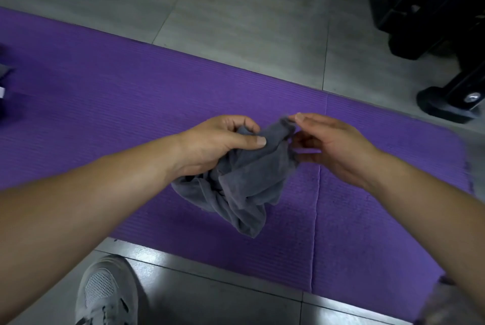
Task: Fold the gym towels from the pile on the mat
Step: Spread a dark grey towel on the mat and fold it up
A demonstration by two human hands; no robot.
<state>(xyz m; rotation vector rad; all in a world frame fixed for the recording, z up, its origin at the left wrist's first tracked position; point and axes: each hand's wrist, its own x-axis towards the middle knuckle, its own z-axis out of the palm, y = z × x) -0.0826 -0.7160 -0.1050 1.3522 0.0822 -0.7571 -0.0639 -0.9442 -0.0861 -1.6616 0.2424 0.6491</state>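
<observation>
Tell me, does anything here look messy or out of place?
Only the grey towel: it hangs crumpled and bunched between the left hand, which grips it, and the right hand, which pinches its top end, above the purple mat. It is not yet folded. Nothing looks spilled or damaged.

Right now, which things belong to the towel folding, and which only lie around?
For the job: grey towel, gripped by the left hand and pinched by the right hand; purple mat.
Not for the job: black equipment foot; grey sneaker.
</observation>
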